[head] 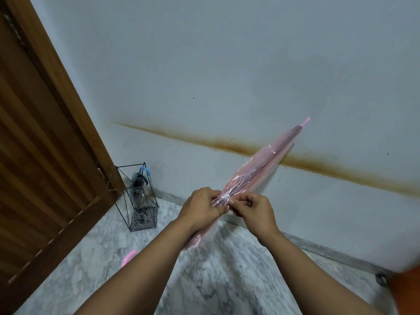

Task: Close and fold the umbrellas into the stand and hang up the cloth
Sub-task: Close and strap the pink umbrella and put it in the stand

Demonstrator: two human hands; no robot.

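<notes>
A: What did the pink umbrella look like?

B: It was closed, a long slim bundle of clear pink plastic, creased and shiny, with darker ribs showing through. It slanted from near and left up to far and right, and its pale pink tip pointed at the wall, close to a long rusty brown stain.

A: And the hands?

B: Both were on it, about midway along. The left hand was curled around the gathered plastic, fingers wrapped shut on the bundle. The right hand was just beside it, thumb and forefinger pinched on a small bit of the plastic, perhaps a strap; I couldn't tell which. The other fingers were bent in.

A: Where was the handle?

B: A curved pink piece showed low down, left of the left forearm, above the marble floor. It looked like the handle, though the arm hid how it joined.

A: The stand?

B: A black wire stand stood on the floor in the far left corner, between the wooden door and the wall, well apart from the hands. Another folded umbrella stood upright in it, greyish and see-through, with a blue hooked handle at the top.
</notes>
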